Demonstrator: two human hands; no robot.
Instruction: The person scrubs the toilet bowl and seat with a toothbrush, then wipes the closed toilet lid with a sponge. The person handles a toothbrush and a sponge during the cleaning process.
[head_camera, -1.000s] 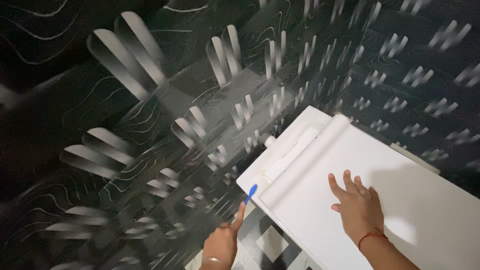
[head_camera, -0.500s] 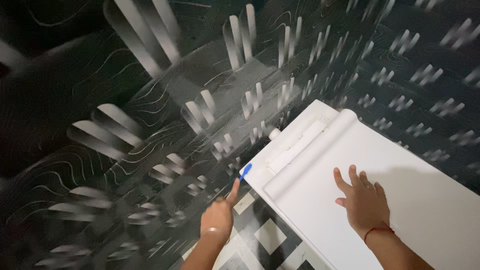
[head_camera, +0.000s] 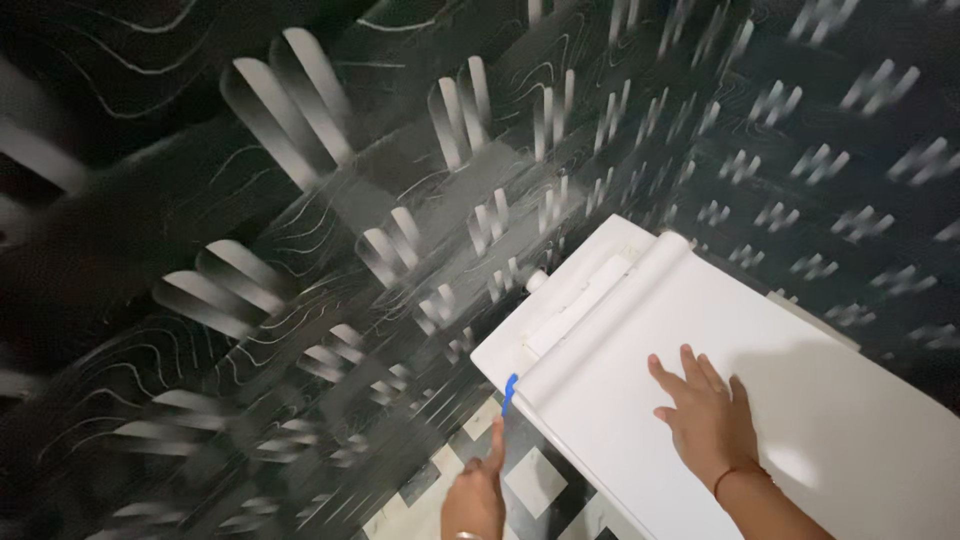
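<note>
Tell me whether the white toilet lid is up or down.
Down. The white lid lies flat and closed, and the right hand rests palm-down on it. The left hand holds a blue-tipped tool at its front corner.

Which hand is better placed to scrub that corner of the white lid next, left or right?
Left. The left hand holds the blue brush at the white lid corner; the right hand lies flat on top.

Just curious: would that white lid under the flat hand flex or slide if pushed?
The white lid looks like rigid moulded plastic, so probably stiff. Its hinge strip suggests it would pivot rather than slide. The right hand rests flat on its smooth, likely slippery surface.
</note>
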